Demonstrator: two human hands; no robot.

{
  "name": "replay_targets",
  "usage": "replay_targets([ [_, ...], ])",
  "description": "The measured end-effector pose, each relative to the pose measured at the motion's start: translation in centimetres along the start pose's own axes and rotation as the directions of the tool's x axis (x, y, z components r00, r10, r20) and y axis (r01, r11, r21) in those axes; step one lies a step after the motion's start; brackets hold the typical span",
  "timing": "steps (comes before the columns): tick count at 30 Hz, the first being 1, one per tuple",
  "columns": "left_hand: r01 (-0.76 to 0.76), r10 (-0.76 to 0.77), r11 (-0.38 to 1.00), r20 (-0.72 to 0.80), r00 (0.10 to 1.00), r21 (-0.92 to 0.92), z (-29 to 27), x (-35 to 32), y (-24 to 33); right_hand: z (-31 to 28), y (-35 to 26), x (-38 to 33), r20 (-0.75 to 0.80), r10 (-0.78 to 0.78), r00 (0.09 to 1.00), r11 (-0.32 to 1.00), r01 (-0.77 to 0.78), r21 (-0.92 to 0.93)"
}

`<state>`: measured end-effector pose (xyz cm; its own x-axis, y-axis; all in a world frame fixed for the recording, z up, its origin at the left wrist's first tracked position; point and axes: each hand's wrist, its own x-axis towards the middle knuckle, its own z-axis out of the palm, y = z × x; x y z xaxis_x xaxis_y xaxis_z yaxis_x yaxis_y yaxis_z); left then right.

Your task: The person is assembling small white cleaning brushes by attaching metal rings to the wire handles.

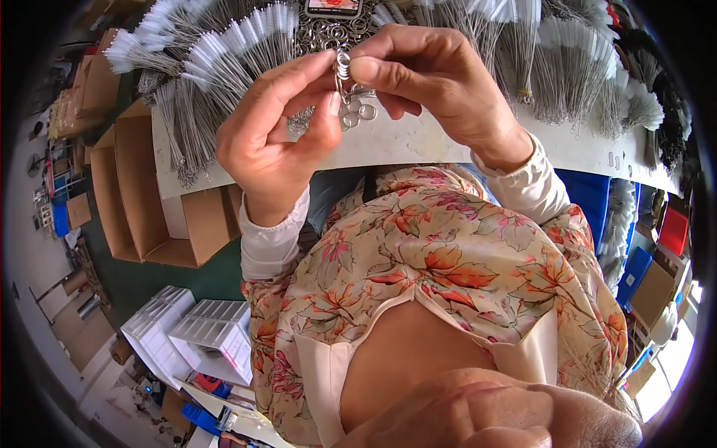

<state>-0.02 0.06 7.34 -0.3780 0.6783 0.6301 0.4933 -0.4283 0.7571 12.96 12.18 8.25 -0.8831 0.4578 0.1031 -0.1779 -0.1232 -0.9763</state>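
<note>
Above the table's near edge, my two hands meet over a small stack of shiny metal rings (343,66). My left hand (276,134) is closed, with thumb and forefinger pinching the rings from the left. From the right, my right hand (437,82) presses its thumb and forefinger against the same stack. Fingertips partly hide how the rings are linked. Loose metal rings (358,113) lie on the white tabletop just below my fingers. A larger heap of rings (317,33) spreads behind my hands.
Bundles of white-bristled wire brushes (246,56) line the table's left side, and more brush bundles (571,63) its right. A phone (334,7) lies at the back. An opened cardboard box (142,201) stands left of the table (418,142); white plastic crates (213,336) sit lower left.
</note>
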Motion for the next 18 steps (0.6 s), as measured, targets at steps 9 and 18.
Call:
replay_targets([
  [9, 0.039, -0.039, 0.999, 0.067, 0.997, 0.009, -1.2, 1.6, 0.4, -0.5, -0.6, 1.3, 0.121, 0.1, 0.988, 0.994, -0.092, -0.065],
  [18, -0.009, -0.082, 0.973, 0.378, 0.922, 0.233, -2.5, 4.7, 0.7, -1.6, -0.7, 0.9, 0.091, 0.079, 0.993, 0.991, -0.068, -0.117],
])
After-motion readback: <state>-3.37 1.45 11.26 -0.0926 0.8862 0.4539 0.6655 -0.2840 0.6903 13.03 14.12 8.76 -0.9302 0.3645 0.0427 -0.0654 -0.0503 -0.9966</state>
